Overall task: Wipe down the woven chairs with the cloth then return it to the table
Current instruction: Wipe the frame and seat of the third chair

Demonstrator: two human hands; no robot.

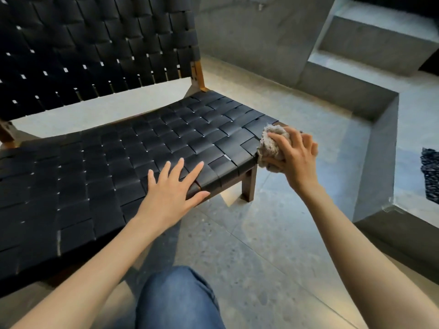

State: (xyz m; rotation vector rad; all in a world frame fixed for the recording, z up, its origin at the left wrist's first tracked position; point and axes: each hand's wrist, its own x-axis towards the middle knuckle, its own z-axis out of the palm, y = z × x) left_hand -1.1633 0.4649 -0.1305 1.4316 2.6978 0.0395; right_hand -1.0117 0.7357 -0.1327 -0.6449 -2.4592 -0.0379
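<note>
A low chair (pixel 114 162) with a black woven seat, a black woven backrest and a dark wooden frame fills the left of the view. My left hand (pixel 173 186) lies flat on the seat near its front edge, fingers spread and straight. My right hand (pixel 293 157) grips a bunched grey-beige cloth (pixel 270 143) and holds it against the seat's right front corner, just above the wooden leg (pixel 249 184).
Grey speckled floor tiles (pixel 261 245) spread under and in front of the chair. Concrete steps (pixel 356 91) rise at the right and back. A dark patterned mat (pixel 431 172) shows at the right edge. My knee in blue jeans (pixel 175 300) is at the bottom.
</note>
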